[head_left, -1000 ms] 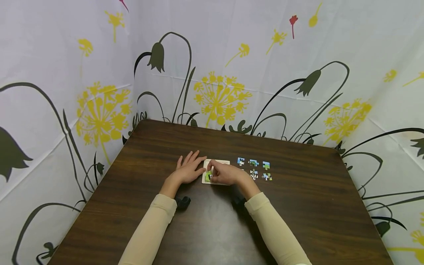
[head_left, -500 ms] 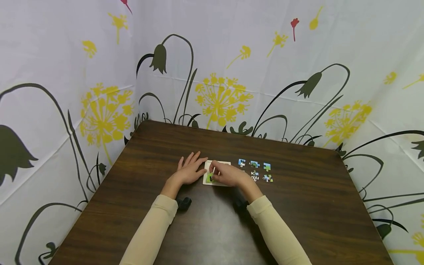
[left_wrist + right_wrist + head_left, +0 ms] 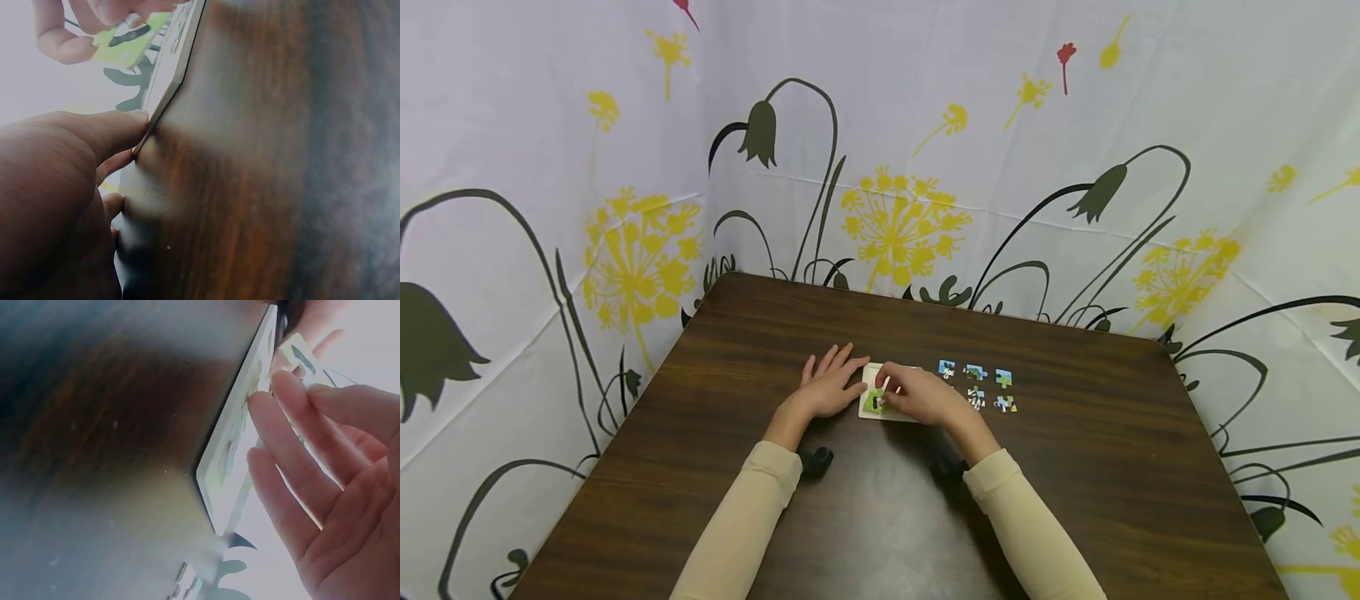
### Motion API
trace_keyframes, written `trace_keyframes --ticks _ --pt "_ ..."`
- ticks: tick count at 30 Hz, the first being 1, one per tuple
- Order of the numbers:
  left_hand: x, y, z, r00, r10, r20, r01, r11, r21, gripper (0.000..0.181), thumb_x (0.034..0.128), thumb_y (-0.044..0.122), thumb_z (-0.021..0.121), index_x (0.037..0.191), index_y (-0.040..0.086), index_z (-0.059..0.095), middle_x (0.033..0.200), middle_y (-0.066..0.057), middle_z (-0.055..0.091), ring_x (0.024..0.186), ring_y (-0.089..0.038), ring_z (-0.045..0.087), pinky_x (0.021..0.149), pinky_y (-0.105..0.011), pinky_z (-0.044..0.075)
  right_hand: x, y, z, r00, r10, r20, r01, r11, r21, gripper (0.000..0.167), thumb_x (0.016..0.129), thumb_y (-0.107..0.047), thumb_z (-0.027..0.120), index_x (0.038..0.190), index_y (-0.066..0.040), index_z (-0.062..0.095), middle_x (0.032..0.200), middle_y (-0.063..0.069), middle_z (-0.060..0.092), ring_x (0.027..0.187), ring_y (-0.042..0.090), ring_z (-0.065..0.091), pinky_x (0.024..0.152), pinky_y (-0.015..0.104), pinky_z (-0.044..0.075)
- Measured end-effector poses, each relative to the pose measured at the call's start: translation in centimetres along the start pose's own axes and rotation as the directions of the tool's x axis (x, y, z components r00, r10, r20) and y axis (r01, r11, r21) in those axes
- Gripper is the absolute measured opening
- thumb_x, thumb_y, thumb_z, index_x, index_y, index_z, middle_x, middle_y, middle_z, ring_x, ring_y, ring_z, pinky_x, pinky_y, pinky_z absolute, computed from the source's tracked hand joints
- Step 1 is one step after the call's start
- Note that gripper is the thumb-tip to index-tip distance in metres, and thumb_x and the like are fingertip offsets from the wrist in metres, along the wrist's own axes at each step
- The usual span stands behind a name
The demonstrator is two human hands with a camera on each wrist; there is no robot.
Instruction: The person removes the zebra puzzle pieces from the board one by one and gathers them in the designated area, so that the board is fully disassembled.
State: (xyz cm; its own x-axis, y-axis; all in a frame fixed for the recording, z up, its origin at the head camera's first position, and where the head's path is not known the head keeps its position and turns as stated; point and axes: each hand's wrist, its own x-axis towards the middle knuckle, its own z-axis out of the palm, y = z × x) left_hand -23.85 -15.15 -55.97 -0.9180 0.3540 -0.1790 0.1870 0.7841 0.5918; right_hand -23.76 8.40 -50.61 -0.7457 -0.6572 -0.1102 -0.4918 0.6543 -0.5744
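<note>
Over a small pale puzzle board (image 3: 869, 374), my right hand (image 3: 922, 397) pinches a green puzzle piece (image 3: 873, 402) between thumb and index finger. In the right wrist view the piece (image 3: 299, 355) is tilted above the board (image 3: 215, 499), and the other fingers spread loosely beside it. The left wrist view also shows the green piece (image 3: 128, 51), with a dark mark on it, raised at the fingertips. My left hand (image 3: 825, 393) lies with fingers spread at the board's left side, its thumb touching the board's edge (image 3: 164, 94). My right hand hides much of the board.
Several loose puzzle pieces, such as a blue and green one (image 3: 1003, 378), lie in rows on the dark wooden table (image 3: 1075, 467), right of the board. A white flower-patterned curtain (image 3: 880, 117) stands behind the table and at its sides.
My right hand has shifted slightly at the board, still pinching the green piece, and its fingers look a little more spread. My left hand stays in place. The head view has tilted slightly.
</note>
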Motion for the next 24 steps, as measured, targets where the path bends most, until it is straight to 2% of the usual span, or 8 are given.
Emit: trace_keyframes --ticks 4,8,11,17,24 --pt "0.1 0.1 0.1 1.0 -0.003 0.005 0.003 1.0 -0.005 0.063 0.1132 0.044 0.051 0.171 0.024 0.035 0.184 -0.009 0.005 0.17 -0.035 -0.006 0.13 -0.067 -0.014 -1.0 0.3 -0.2 1.0 0.019 -0.007 -0.018 0.993 0.113 0.017 0.11 -0.018 0.063 0.126 -0.018 0.067 0.109 -0.001 0.079 0.097 0.012 0.074 0.085 0.036 0.06" --pt "0.2 0.2 0.1 1.0 -0.01 -0.001 0.009 1.0 -0.012 0.063 0.1129 0.044 0.051 0.17 0.024 0.035 0.184 -0.009 0.005 0.17 -0.035 -0.006 0.13 -0.066 -0.015 -2.4 0.8 -0.7 0.999 0.02 -0.035 -0.013 0.982 0.189 0.021 0.11 -0.016 0.061 0.129 -0.014 0.069 0.105 0.003 0.08 0.093 0.022 0.074 0.079 0.035 0.059" --pt "0.1 0.3 0.0 1.0 -0.012 -0.006 0.012 1.0 -0.015 0.064 0.1127 0.044 0.051 0.171 0.024 0.035 0.184 -0.01 0.005 0.17 -0.036 -0.006 0.13 -0.066 -0.014 -3.5 1.5 -1.0 0.998 0.027 -0.063 -0.015 0.981 0.193 0.023 0.109 -0.013 0.06 0.13 -0.01 0.07 0.102 0.006 0.078 0.087 0.026 0.072 0.076 0.034 0.057" --pt "-0.1 0.2 0.0 1.0 -0.014 0.001 0.014 1.0 -0.003 0.064 0.1127 0.044 0.051 0.171 0.025 0.034 0.184 -0.009 0.005 0.17 -0.035 -0.005 0.131 -0.066 -0.013 -6.0 3.6 -1.0 0.992 0.097 -0.077 -0.08 0.979 0.189 0.022 0.108 -0.012 0.06 0.127 -0.011 0.071 0.097 0.001 0.074 0.082 0.015 0.066 0.078 0.032 0.056" --pt "0.1 0.1 0.3 1.0 -0.006 -0.012 0.006 1.0 -0.013 0.063 0.1128 0.045 0.051 0.171 0.026 0.035 0.184 -0.008 0.005 0.17 -0.035 -0.005 0.13 -0.065 -0.014 -8.6 6.2 -1.0 0.983 0.162 -0.084 -0.14 0.964 0.226 0.023 0.108 -0.008 0.058 0.126 -0.01 0.072 0.097 0.002 0.072 0.082 0.017 0.066 0.075 0.033 0.057"
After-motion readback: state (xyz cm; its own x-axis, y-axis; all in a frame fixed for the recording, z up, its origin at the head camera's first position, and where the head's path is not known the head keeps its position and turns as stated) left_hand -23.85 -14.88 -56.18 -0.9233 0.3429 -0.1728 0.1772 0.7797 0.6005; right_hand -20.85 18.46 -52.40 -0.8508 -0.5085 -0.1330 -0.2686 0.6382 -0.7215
